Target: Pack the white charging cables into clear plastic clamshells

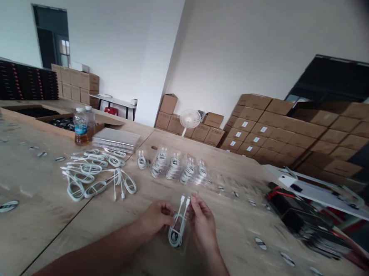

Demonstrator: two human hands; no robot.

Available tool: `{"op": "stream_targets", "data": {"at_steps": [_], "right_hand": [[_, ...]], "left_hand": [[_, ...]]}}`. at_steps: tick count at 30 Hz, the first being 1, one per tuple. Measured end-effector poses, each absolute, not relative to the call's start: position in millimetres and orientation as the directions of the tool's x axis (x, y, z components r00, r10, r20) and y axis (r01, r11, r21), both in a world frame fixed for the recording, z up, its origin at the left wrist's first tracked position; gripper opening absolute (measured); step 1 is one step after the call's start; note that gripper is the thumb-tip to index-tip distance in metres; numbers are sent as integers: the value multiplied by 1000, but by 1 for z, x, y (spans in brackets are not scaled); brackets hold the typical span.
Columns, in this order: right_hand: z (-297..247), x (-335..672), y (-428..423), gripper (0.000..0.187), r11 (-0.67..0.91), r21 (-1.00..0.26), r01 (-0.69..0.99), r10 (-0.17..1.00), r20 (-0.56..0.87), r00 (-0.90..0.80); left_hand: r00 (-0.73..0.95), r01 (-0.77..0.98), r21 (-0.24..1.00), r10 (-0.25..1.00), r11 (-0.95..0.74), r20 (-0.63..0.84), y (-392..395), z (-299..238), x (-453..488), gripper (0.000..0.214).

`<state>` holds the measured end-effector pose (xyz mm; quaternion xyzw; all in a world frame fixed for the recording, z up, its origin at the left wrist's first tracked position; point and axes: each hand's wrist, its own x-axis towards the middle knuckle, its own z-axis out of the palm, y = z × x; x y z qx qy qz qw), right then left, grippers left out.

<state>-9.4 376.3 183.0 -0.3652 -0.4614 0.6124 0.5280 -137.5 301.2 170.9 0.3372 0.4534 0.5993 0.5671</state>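
A coiled white charging cable (pixel 177 230) lies in a clear plastic sleeve between my hands, its two connectors pointing away from me. My left hand (pixel 158 218) closes on the sleeve's left side, thumb resting near the coil. At the right edge, my right hand (pixel 203 220) pinches the sleeve near the connectors. An oval black-and-white label shows under the coil's lower end. Ahead stand rows of packed cables (pixel 174 167) in clear plastic, overlapping each other. To the left is a loose heap of coiled white cables (pixel 92 170).
Clear sleeves with oval labels (pixel 8 206) lie left and right on the wooden table (pixel 115 225). Two bottles (pixel 80 127), a stack of flat silver-grey items (pixel 116 140) and open cartons (pixel 61 120) stand back left. Black items (pixel 305 218) sit at right. Cardboard boxes (pixel 265 129) line the wall.
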Motion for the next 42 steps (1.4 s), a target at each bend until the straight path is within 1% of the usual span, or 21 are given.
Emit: {"op": "stream_targets", "data": {"at_steps": [2,4,6,7,8,9,11,13,16,18,23,26,30,33,35,38,40,42], "right_hand": [[174,-7,384,55,42,-990,-132,990,59,-128],[167,-4,391,60,136,-984,118,987,124,-104],[161,-1,397,66,231,-909,346,973,211,-94],[158,0,400,69,261,-869,421,965,247,-87],[155,2,402,72,275,-845,459,960,269,-78],[153,3,404,74,277,-841,464,958,279,-67],[148,4,405,75,269,-866,421,960,277,-43],[145,6,402,69,275,-887,371,957,289,-18],[144,9,391,56,307,-888,344,942,334,21],[145,13,379,53,303,-886,350,942,334,30],[142,24,337,54,316,-855,411,942,335,-27],[138,25,309,58,389,-783,486,912,402,-83],[135,17,288,67,473,-582,661,852,493,-176],[135,11,286,63,449,-460,766,853,477,-214],[133,12,288,61,420,-429,800,866,453,-211],[128,19,291,59,422,-465,778,867,457,-197],[126,27,293,54,449,-540,712,853,495,-162],[130,31,297,50,472,-619,627,828,555,-75]], "left_hand": [[-182,-183,983,983,-8,-26,302,167,-138,33],[-269,24,996,959,-89,92,302,164,-141,49],[-328,180,973,924,-141,195,302,162,-146,63],[-330,232,960,916,-157,230,301,161,-149,66],[-313,268,949,916,-169,251,301,160,-152,66],[-290,291,940,921,-176,262,300,158,-154,64],[-251,319,927,926,-195,281,298,156,-159,57],[-205,338,913,929,-229,309,296,155,-161,51],[-153,357,900,935,-249,319,293,155,-163,49],[-147,367,897,937,-247,318,293,155,-162,47],[-94,426,855,925,-296,368,295,153,-162,42],[-31,488,815,927,-312,373,295,152,-159,44],[32,547,773,931,-320,363,295,153,-153,43],[14,532,789,935,-307,354,294,156,-150,46],[4,499,808,934,-312,358,295,157,-149,47],[-41,433,846,932,-309,361,301,154,-150,51],[-130,371,879,920,-300,369,307,151,-149,52],[-250,306,909,897,-283,364,314,147,-148,53]]}}
